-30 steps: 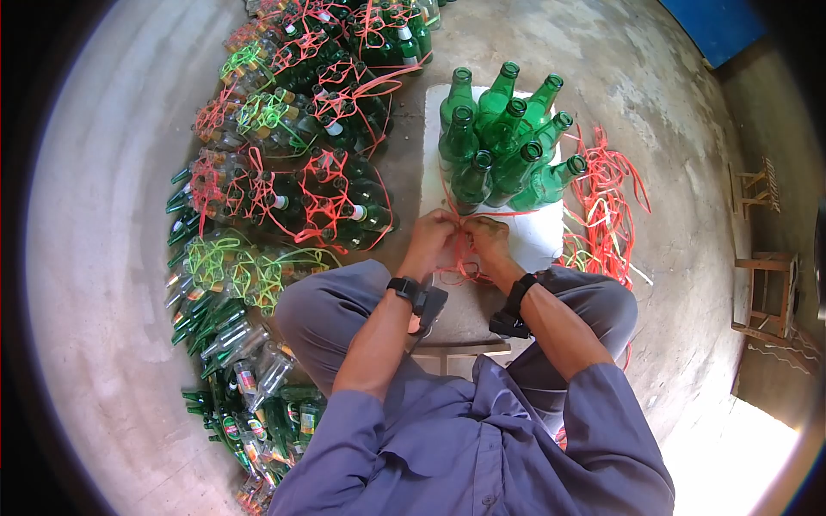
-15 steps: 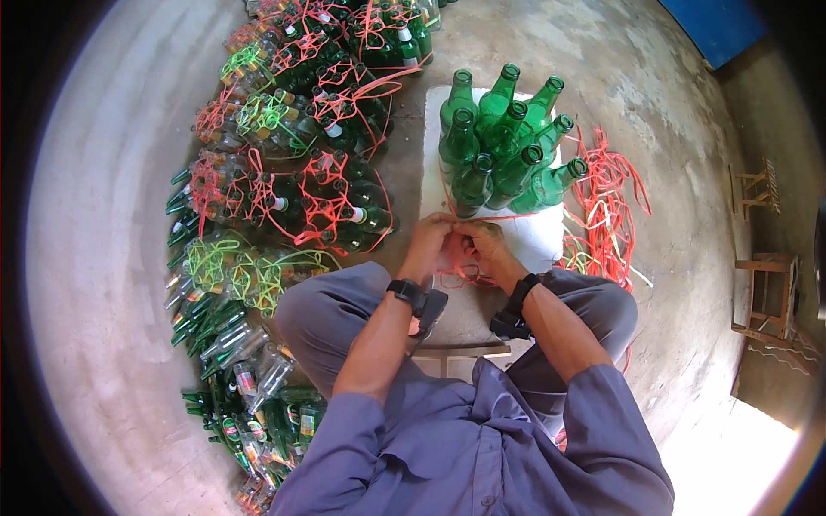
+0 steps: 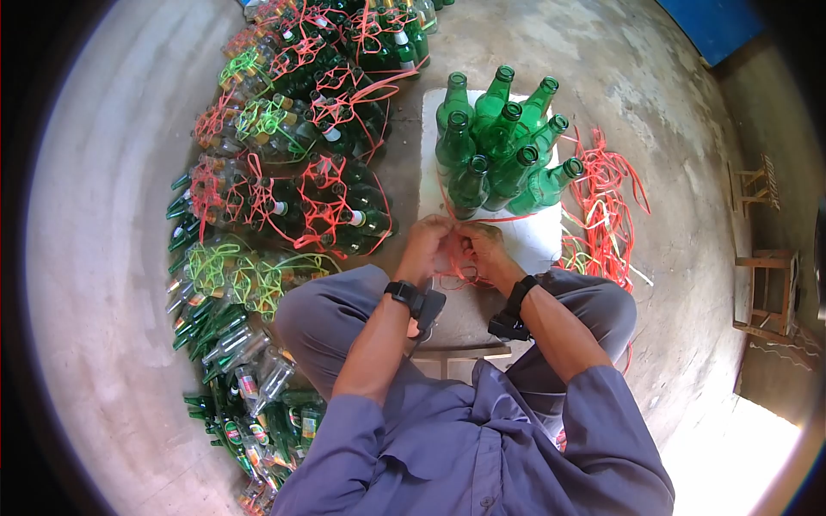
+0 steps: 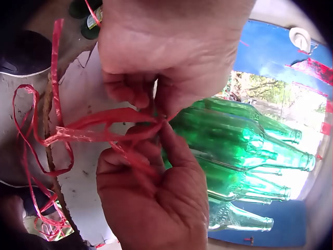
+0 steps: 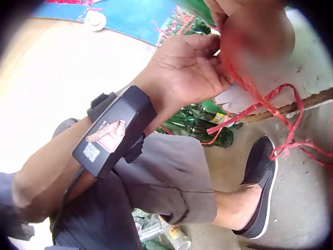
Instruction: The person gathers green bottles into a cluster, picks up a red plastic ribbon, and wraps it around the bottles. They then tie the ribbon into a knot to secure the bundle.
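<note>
Green glass bottles point(image 3: 469, 185) stand clustered on a white slab point(image 3: 525, 236), with a red plastic strip point(image 3: 508, 218) passing along their near side. Just below them, my left hand point(image 3: 428, 241) and right hand point(image 3: 483, 245) meet, fingers curled, pinching the strip. In the left wrist view, the left hand point(image 4: 166, 57) above and right hand point(image 4: 156, 192) below pinch the red strips point(image 4: 99, 122) beside the bottles point(image 4: 223, 140); loose ends trail left. The right wrist view shows the left hand point(image 5: 187, 70) palm up, and the right hand point(image 5: 260, 36) blurred and partly covered by red strip.
Many bottles point(image 3: 357, 218), some netted in red and green strips, fill the floor at left. A tangle of red strips point(image 3: 607, 202) lies right of the slab. Wooden stools point(image 3: 766, 292) stand far right; my bent knees flank the hands.
The hands have drawn slightly closer together, and the strip between them has bunched up below the fingers. The head view has shifted slightly; the bottles stand as before.
</note>
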Available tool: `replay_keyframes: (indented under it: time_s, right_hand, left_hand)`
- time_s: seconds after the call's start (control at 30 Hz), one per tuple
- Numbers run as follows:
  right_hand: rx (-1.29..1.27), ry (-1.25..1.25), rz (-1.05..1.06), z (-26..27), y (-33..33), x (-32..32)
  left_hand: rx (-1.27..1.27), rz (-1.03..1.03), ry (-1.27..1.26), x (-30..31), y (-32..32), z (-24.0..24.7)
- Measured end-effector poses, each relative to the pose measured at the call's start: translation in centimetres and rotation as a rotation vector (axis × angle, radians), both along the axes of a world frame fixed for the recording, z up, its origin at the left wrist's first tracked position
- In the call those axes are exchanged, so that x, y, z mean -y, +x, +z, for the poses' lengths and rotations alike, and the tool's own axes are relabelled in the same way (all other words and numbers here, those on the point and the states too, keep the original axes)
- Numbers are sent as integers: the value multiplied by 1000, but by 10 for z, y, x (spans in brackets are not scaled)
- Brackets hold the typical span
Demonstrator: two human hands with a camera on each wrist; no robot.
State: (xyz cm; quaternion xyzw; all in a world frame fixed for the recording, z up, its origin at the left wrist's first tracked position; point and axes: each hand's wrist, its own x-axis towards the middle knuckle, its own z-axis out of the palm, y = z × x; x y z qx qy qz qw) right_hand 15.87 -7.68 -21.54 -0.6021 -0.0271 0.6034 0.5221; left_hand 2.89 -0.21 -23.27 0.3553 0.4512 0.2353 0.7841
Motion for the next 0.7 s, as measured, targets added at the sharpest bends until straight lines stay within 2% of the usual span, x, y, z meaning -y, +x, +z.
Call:
replay_keyframes:
  time_s: [0.1,0.13,0.2,0.23,0.3,0.37,0.47,0.7]
  right_hand:
    - [16,-16,-12,-12,2,-1]
    - [16,-14,-13,-33,4,1]
    - [521,387,251,-82,9,7]
    - [523,389,249,-53,5,5]
    - [94,73,85,1,-1,2]
    - [87,75,75,-4,0,2]
    - [46,78,42,-16,0,1]
    - [-17,77,20,4,-3,4]
  left_hand:
    - [-27,-40,30,-2,-1,-3]
    - [-40,-9,25,-1,-1,1]
    - [-53,21,23,2,3,15]
    - [-63,13,20,5,6,25]
    - [-73,3,21,7,7,36]
    - [10,6,-120,8,8,39]
    - [4,-5,-70,9,7,29]
    - [-36,21,-73,12,9,34]
